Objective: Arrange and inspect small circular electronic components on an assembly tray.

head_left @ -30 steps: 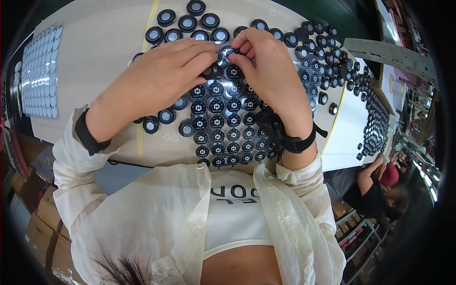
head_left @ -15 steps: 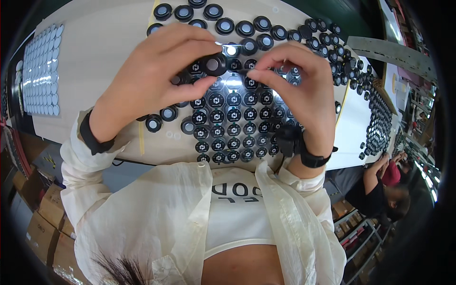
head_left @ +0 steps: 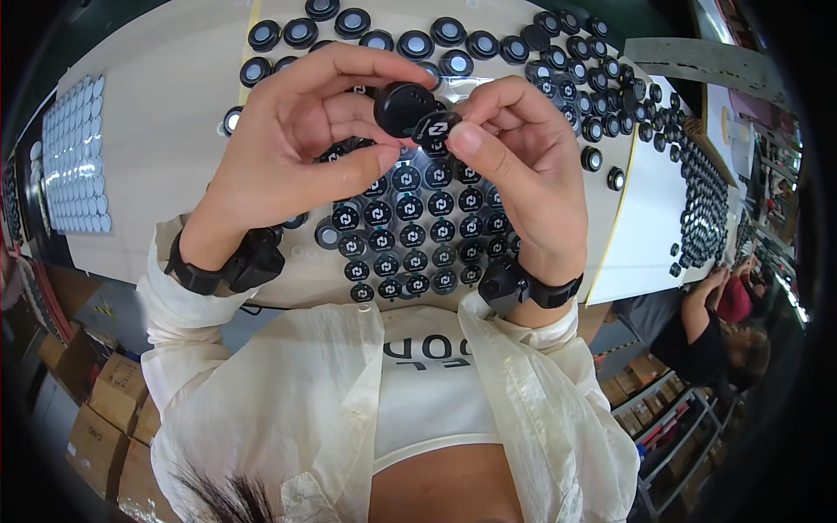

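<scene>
My left hand (head_left: 301, 144) grips a round black part (head_left: 398, 106) by its rim between thumb and fingers, its plain dark face showing. Between thumb and forefinger my right hand (head_left: 527, 161) pinches a round black sticker (head_left: 435, 128) with a white mark. The sticker's left edge overlaps or meets the part's lower right rim; I cannot tell whether they touch. Under both hands lies a clear sheet of matching stickers (head_left: 410, 207) in rows, its upper portion partly hidden by my hands.
Many black round parts with pale centres (head_left: 415, 44) stand at the table's far side and to the right. A sheet of pale discs (head_left: 77, 157) lies far left. A grey metal bar (head_left: 706, 63) juts in at right. Another person (head_left: 697, 322) works beyond the white tabletop (head_left: 641, 218).
The black part has turned in my left hand, from its pale-centred face to its plain one. My right hand has brought the sticker up against or near its rim, its marked face now showing.
</scene>
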Motion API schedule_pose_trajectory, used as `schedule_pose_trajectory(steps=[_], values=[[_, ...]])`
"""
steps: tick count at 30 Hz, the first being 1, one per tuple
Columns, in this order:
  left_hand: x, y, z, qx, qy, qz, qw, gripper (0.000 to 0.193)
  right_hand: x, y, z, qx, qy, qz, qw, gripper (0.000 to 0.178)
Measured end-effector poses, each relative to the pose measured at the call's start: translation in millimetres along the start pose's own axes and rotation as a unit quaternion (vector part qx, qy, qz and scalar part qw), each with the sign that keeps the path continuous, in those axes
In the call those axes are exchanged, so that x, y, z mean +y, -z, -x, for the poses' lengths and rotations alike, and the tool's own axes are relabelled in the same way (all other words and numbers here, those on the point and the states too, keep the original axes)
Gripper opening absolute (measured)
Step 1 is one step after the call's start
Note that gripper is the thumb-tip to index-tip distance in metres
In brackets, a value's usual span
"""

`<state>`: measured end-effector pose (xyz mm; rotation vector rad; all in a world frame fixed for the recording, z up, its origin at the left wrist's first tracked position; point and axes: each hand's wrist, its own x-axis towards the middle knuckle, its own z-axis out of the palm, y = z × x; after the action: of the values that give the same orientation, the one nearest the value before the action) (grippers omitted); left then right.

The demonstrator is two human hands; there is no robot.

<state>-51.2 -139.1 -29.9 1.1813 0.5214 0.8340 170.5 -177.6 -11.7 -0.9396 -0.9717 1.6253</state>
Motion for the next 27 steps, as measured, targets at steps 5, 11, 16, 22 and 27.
schedule_pose_trajectory(steps=[5, 11, 16, 22, 27], values=[[-2, -7, 0, 0.018, 0.013, 0.019, 1.0, 0.043, 1, -1, 0, 0.003, 0.002, -0.009, 1.0, 0.018], [0, -9, 0, 0.028, 0.022, -0.033, 0.999, 0.041, 3, -4, 0, 0.031, 0.048, 0.077, 0.995, 0.022], [0, -10, 1, 0.032, 0.02, -0.02, 0.999, 0.041, 5, -4, 0, 0.052, 0.066, 0.089, 0.993, 0.018], [1, -12, 1, 0.04, 0.014, -0.045, 0.998, 0.043, 4, -9, 1, 0.078, 0.05, 0.079, 0.993, 0.017], [1, -12, 1, 0.046, 0.013, -0.044, 0.998, 0.043, 5, -8, 0, 0.076, 0.057, 0.094, 0.991, 0.017]])
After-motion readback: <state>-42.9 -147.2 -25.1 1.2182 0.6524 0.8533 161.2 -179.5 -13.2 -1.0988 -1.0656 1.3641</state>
